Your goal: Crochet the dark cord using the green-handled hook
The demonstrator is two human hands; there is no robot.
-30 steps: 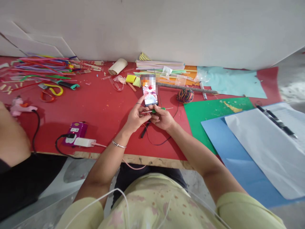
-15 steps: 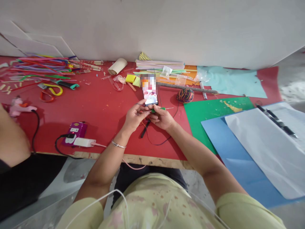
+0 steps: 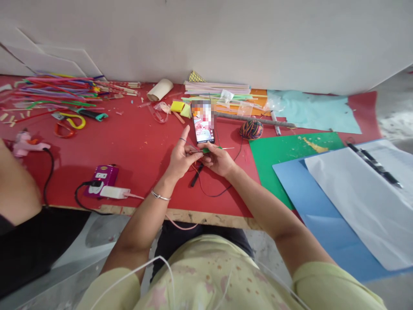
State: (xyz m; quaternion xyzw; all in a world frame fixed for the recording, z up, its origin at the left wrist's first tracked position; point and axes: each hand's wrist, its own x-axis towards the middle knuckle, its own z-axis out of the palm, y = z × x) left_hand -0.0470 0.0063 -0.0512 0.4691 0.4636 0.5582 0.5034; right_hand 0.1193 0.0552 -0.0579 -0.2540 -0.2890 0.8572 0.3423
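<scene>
My right hand [image 3: 219, 161] is closed around a thin rod with a green middle part [image 3: 206, 150], which looks like a crochet hook. Its slim pale end sticks out to the right, and its other end reaches the fingers of my left hand [image 3: 180, 159]. That hand pinches multicoloured yarn between thumb and fingers, with the index finger raised and a dark strand across it. The yarn loops over the table towards a yarn ball [image 3: 251, 129]. Just beyond my fingertips stands a lit phone [image 3: 204, 129]. A short black stick [image 3: 196, 175] lies below my hands.
Scissors [image 3: 69, 122], a purple power adapter [image 3: 102, 178] with a white plug and cable, and a pink glue gun [image 3: 27, 144] lie at the left. Coloured pipe cleaners [image 3: 61, 92] are heaped behind. Blue and green sheets, papers and pens cover the right. Another person's arm [image 3: 17, 185] is at far left.
My left index finger has lifted away from the phone's lower edge and now points up. The picture on the phone's screen differs. My right hand has barely moved.
</scene>
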